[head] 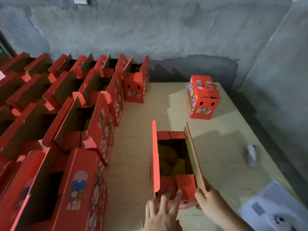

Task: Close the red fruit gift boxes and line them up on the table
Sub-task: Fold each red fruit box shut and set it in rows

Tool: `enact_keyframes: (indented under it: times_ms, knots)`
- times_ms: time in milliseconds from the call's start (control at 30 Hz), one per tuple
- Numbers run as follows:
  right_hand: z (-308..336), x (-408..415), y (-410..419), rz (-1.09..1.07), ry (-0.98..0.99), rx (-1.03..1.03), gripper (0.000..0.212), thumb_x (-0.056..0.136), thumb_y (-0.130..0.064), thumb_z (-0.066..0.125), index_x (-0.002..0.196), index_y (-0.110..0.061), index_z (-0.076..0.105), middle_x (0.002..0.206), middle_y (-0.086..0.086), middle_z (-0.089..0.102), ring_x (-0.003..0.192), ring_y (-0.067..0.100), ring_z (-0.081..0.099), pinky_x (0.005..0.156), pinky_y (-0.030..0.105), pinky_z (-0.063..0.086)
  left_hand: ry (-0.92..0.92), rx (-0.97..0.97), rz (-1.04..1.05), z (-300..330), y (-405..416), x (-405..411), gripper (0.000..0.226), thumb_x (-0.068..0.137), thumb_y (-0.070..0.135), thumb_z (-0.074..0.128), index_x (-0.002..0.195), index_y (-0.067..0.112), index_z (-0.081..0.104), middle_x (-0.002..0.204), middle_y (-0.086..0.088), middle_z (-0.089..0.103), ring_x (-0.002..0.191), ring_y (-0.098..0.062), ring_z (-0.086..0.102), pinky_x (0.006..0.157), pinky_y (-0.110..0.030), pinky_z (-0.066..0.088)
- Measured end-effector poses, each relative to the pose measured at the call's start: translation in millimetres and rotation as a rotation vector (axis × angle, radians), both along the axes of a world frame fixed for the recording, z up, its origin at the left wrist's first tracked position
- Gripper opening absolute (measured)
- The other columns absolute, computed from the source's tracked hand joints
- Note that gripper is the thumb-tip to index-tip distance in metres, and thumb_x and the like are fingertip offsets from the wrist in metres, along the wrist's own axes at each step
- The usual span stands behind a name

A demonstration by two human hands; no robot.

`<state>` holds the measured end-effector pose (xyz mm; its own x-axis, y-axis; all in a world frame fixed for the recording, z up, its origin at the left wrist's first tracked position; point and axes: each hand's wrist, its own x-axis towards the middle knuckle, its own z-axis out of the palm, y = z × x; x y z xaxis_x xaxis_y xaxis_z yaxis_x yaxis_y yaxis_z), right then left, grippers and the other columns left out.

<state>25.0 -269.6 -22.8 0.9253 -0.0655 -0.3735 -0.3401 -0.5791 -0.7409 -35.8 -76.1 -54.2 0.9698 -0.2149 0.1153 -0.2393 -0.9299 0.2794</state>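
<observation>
One open box (175, 164) stands mid-table, yellow fruit dimly seen inside, so some weight is to be expected. Its cardboard looks thin and stiff, creasing easily; flaps are best taken near their free edges. The right flap's near corner is pinched by the right hand (211, 204). The left hand (161, 212) is spread, fingertips at the near end flaps. One closed box (202, 97) sits farther back.

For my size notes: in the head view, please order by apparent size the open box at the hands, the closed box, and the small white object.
1. Open box, but it is nearer the camera.
2. Closed box.
3. White object.
</observation>
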Motion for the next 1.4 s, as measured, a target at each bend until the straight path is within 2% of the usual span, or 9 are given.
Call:
enact_keyframes:
  times_ms: [167,267,333,433,700,867,1133,1267,1400]
  knots:
    - [-18,-57,-1,-0.428,-0.343,0.000,0.049,0.083,0.008,0.076,0.126,0.002,0.052,0.091,-0.005,0.058,0.073,0.016,0.064,0.069,0.015,0.054,-0.052,-0.123,-0.155,18,0,-29,0.075,0.048,0.060,0.070,0.121,0.043,0.074,0.117,0.011,0.073,0.078,-0.019,0.060,0.067,-0.027,0.057]
    - [-23,-101,34,-0.384,-0.592,-0.132,0.060,0.063,-0.001,0.082,0.112,-0.026,0.057,0.087,-0.003,0.047,0.074,0.020,0.057,0.063,0.018,0.044,-0.295,-0.347,-0.244,22,17,-33,0.046,0.080,0.045,0.064,0.125,0.041,0.068,0.118,0.017,0.061,0.090,-0.008,0.055,0.080,-0.028,0.044]
    - [-17,-109,50,-0.275,-0.673,-0.074,0.069,0.059,-0.013,0.068,0.110,-0.058,0.053,0.099,-0.017,0.052,0.094,-0.007,0.055,0.078,0.009,0.041,-0.358,-0.556,-0.180,26,29,-34,0.033,0.092,0.035,0.060,0.125,0.040,0.061,0.118,0.018,0.056,0.099,-0.006,0.053,0.086,-0.029,0.041]
    - [-5,-88,53,0.146,-0.862,-0.172,0.060,0.085,-0.016,0.059,0.139,-0.039,0.047,0.140,-0.016,0.045,0.135,0.003,0.044,0.109,0.018,0.035,-0.260,-0.873,0.136,41,35,-24,0.028,0.098,0.038,0.050,0.126,0.039,0.054,0.123,0.019,0.055,0.112,-0.010,0.055,0.094,-0.025,0.041]
    - [5,48,77,0.151,-0.747,-0.616,0.061,0.094,0.000,0.057,0.153,-0.004,0.042,0.159,0.027,0.035,0.144,0.043,0.040,0.115,0.052,0.040,0.318,-1.172,0.397,64,19,40,0.042,0.109,0.045,0.034,0.147,0.036,0.051,0.144,0.018,0.049,0.139,-0.003,0.043,0.121,-0.039,0.034]
    - [-19,102,80,0.220,-0.369,-0.669,0.076,0.107,-0.039,0.034,0.160,-0.024,-0.018,0.167,0.007,-0.025,0.155,0.036,-0.019,0.126,0.047,-0.001,0.327,-1.058,0.297,52,8,46,0.043,0.109,0.045,0.034,0.150,0.039,0.044,0.141,0.025,0.044,0.141,0.001,0.034,0.124,-0.036,0.026]
    - [-20,115,65,0.418,-0.082,-0.534,0.071,0.109,-0.038,0.035,0.162,-0.016,-0.007,0.171,0.009,-0.009,0.158,0.032,-0.003,0.125,0.042,0.008,0.324,-0.611,0.245,40,-8,62,0.063,0.104,0.045,0.047,0.159,0.050,0.018,0.157,0.010,0.026,0.137,-0.022,0.023,0.114,-0.030,0.015]
    - [7,106,56,0.200,-0.057,0.090,0.044,0.108,-0.019,0.043,0.151,-0.013,0.045,0.156,0.017,0.045,0.146,0.033,0.040,0.121,0.044,0.031,0.298,-0.557,0.214,45,-15,74,0.073,0.099,0.035,0.051,0.160,0.048,0.015,0.164,0.005,0.021,0.144,-0.025,0.019,0.120,-0.037,0.015]
    - [19,86,44,-0.002,-0.311,0.019,0.043,0.100,-0.001,0.043,0.133,-0.018,0.064,0.125,0.007,0.069,0.116,0.021,0.063,0.096,0.023,0.044,0.330,-0.468,0.219,45,-29,88,0.078,0.090,0.034,0.055,0.160,0.040,0.022,0.166,0.002,0.017,0.149,-0.030,0.015,0.123,-0.041,0.017]
